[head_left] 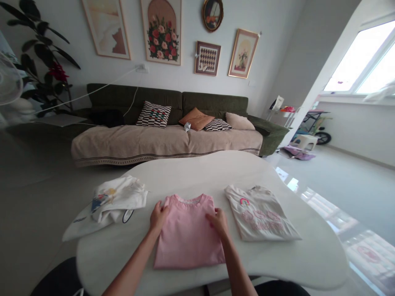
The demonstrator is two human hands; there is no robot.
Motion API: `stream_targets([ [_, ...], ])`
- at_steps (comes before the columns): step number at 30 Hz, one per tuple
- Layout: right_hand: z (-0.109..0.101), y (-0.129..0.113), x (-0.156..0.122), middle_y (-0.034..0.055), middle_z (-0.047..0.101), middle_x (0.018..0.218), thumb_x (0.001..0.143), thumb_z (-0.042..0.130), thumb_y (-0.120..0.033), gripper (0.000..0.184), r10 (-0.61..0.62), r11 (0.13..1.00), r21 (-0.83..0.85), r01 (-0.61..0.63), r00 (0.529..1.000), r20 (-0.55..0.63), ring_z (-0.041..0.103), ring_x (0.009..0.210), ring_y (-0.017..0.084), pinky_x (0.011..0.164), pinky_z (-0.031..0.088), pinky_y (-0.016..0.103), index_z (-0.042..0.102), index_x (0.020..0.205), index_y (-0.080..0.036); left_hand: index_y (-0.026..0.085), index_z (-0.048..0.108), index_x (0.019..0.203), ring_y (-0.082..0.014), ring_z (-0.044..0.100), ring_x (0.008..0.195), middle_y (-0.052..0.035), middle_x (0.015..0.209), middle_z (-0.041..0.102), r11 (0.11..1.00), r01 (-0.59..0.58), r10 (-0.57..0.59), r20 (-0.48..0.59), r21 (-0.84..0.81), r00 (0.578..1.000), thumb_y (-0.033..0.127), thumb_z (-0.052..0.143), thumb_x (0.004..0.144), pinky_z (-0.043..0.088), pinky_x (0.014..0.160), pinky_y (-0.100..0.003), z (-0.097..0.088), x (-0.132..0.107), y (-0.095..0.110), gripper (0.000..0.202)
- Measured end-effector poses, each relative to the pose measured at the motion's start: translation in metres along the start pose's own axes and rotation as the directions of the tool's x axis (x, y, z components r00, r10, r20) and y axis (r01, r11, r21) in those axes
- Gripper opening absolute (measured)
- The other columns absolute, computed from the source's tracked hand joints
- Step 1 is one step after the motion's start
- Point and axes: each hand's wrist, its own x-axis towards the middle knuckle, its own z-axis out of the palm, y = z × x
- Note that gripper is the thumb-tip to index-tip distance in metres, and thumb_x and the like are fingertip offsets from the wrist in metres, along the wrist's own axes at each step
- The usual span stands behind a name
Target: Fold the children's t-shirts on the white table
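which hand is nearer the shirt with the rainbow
Right. The right hand is beside the rainbow shirt; the left hand is farther off, across the pink shirt.

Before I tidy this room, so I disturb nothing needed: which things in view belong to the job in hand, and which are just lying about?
In the job:
pink shirt, touched by left hand and right hand
folded white shirt and rumpled white garment, probably

Lying about, apparently:
orange cushion
white stool
purple item on the floor
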Motion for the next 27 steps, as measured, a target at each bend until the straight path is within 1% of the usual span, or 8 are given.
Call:
stream_targets([
  [3,-0.006,-0.007,0.001,-0.0014,0.050,0.047,0.064,0.048,-0.031,0.019,0.011,0.994,0.102,-0.024,0.992,0.123,0.047,0.042,0.009,0.041,0.037,0.020,0.055,0.065,-0.014,0.011,0.063,0.089,-0.0227,0.061,0.083,-0.0062,0.080,0.068,0.997,0.024,-0.008,0.204,-0.075,0.979,0.038,0.053,0.067,0.045,0.067,-0.026,-0.011,0.000,0.005,0.036],
  [5,-0.012,-0.011,-0.003,-0.0039,0.049,0.047,0.062,0.047,-0.029,0.017,-0.014,0.988,0.154,-0.011,0.987,0.161,0.044,0.039,0.007,0.039,0.035,0.018,0.055,0.069,-0.014,0.011,0.064,0.085,-0.0229,0.062,0.081,-0.0050,0.079,0.068,0.993,0.020,0.018,0.328,-0.112,0.944,0.033,0.059,0.061,0.046,0.066,-0.026,-0.018,-0.006,0.011,0.033],
  [10,-0.060,-0.017,-0.004,-0.0065,0.048,0.047,0.060,0.048,-0.032,0.028,-0.074,0.981,0.187,0.050,0.989,0.127,0.041,0.039,0.006,0.038,0.031,0.017,0.055,0.083,-0.016,0.015,0.058,0.103,-0.0205,0.063,0.072,-0.0032,0.080,0.068,0.978,0.076,0.054,0.591,-0.193,0.805,0.022,0.061,0.060,0.048,0.061,-0.027,-0.011,-0.026,0.052,0.044],
  [13,-0.127,-0.015,0.013,-0.0064,0.049,0.050,0.060,0.051,-0.035,0.037,-0.091,0.982,0.168,0.085,0.995,0.027,0.041,0.042,0.006,0.041,0.031,0.018,0.055,0.091,-0.015,0.020,0.048,0.116,-0.0187,0.063,0.074,-0.0037,0.085,0.067,0.945,0.141,0.096,0.663,-0.296,0.742,0.026,0.061,0.065,0.049,0.059,-0.026,0.027,-0.037,0.099,0.053],
  [16,-0.202,-0.007,0.037,-0.0067,0.048,0.048,0.060,0.052,-0.035,0.044,-0.072,0.990,0.119,0.080,0.995,-0.075,0.040,0.043,0.007,0.043,0.031,0.019,0.055,0.098,-0.013,0.021,0.047,0.118,-0.0163,0.063,0.069,-0.0033,0.084,0.066,0.917,0.196,0.101,0.679,-0.347,0.727,0.022,0.061,0.066,0.050,0.059,-0.026,0.090,-0.044,0.140,0.054],
  [19,-0.255,0.008,0.059,-0.0074,0.044,0.043,0.060,0.053,-0.032,0.045,-0.035,0.999,0.032,0.041,0.987,-0.158,0.039,0.041,0.007,0.041,0.029,0.019,0.056,0.099,-0.010,0.019,0.048,0.116,-0.0149,0.062,0.066,-0.0031,0.082,0.066,0.922,0.202,0.077,0.668,-0.330,0.740,0.018,0.059,0.067,0.050,0.059,-0.027,0.157,-0.045,0.161,0.050],
  [23,-0.280,0.039,0.079,-0.0064,0.045,0.041,0.063,0.051,-0.030,0.044,0.001,0.996,-0.089,-0.021,0.975,-0.224,0.042,0.040,0.009,0.043,0.031,0.021,0.057,0.102,-0.010,0.018,0.048,0.116,-0.0164,0.062,0.075,-0.0038,0.088,0.066,0.946,0.170,0.036,0.609,-0.276,0.792,0.017,0.058,0.068,0.049,0.067,-0.028,0.217,-0.044,0.159,0.049],
  [27,-0.275,0.072,0.084,-0.0006,0.055,0.052,0.068,0.046,-0.034,0.047,0.032,0.976,-0.201,-0.086,0.965,-0.261,0.052,0.051,0.014,0.052,0.041,0.025,0.054,0.108,-0.010,0.016,0.044,0.121,-0.0194,0.054,0.100,-0.0084,0.108,0.060,0.974,0.112,0.006,0.516,-0.197,0.856,0.015,0.058,0.067,0.042,0.084,-0.027,0.236,-0.049,0.139,0.056],
])
